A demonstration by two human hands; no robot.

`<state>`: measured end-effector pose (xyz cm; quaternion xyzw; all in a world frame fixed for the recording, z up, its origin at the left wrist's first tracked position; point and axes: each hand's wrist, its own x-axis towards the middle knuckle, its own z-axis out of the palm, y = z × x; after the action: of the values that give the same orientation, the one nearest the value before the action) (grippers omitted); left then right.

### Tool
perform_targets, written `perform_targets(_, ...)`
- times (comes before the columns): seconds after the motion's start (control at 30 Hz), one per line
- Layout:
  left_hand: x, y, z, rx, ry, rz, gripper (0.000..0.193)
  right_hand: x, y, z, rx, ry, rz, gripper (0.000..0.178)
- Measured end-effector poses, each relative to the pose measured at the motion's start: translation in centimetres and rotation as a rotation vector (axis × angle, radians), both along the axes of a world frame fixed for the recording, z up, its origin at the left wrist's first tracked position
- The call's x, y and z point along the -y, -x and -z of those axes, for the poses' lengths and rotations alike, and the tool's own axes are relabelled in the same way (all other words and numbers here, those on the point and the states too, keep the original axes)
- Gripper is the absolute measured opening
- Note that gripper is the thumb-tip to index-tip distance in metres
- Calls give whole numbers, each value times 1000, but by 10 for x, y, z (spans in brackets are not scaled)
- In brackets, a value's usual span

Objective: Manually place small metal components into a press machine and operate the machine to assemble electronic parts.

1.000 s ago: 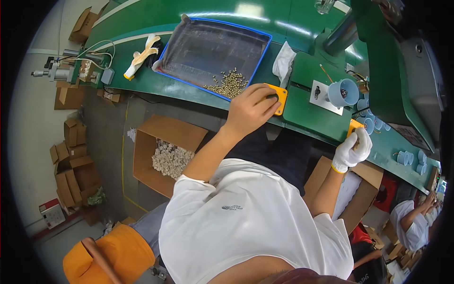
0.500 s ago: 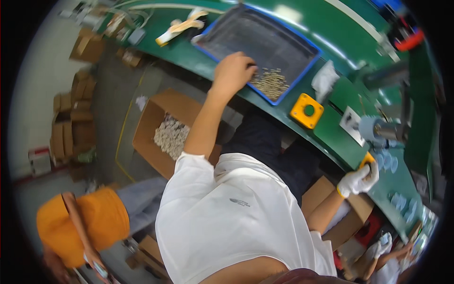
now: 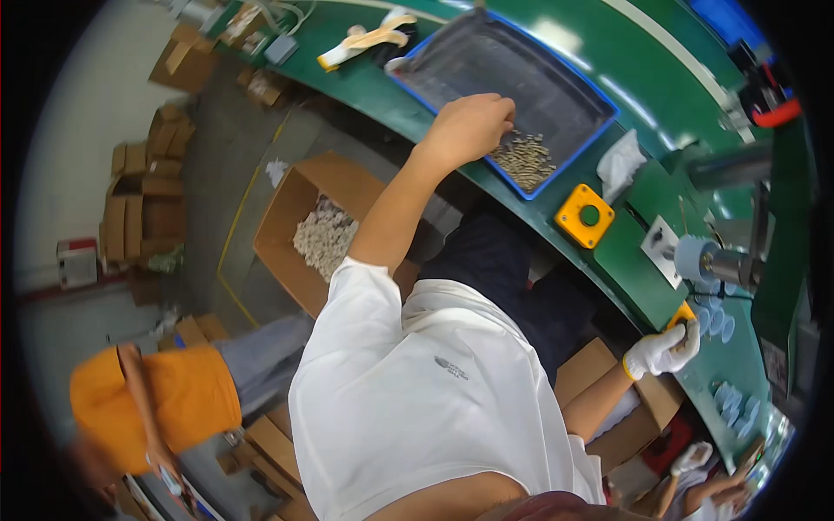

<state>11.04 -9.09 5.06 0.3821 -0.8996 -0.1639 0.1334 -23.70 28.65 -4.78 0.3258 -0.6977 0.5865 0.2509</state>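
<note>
My bare left hand point(image 3: 469, 128) reaches over the near rim of a blue-edged tray point(image 3: 582, 143), its fingers bent and drawn together beside a heap of small brass-coloured metal pieces point(image 3: 526, 162). Whatever lies between those fingertips is hidden. At the right, my right hand point(image 3: 660, 352) wears a white glove and has its fingers curled. Something dark shows at its fingertips, too small to name. A yellow block point(image 3: 681, 316) sits just beyond that glove, close to a machine's light-blue round part point(image 3: 695, 259).
A yellow box with a green round button point(image 3: 585, 215) stands on the green bench, near a crumpled white bag point(image 3: 619, 165). Gloves point(image 3: 369, 42) lie far left. Below the bench is a carton of whitish pieces point(image 3: 323, 239). A person in orange point(image 3: 156, 404) is at lower left.
The whole view has shifted, so the bench sits further right in the picture. Against the tray, my left hand has moved slightly right, closer to the metal pieces. My right hand stays curled.
</note>
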Motion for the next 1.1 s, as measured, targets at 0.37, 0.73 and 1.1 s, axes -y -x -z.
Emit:
perform_targets(0.37, -112, 113, 11, -711, -43, 424, 12, 8, -19, -24, 162, -52, -97, 34)
perform_targets(0.73, -121, 142, 17, -774, 16, 418, 17, 81, -45, -128, 294, -370, -244, 73)
perform_targets(1.1, -111, 116, 30, -587, -39, 305, 11, 35, 86, -164, 125, -163, 100, 24)
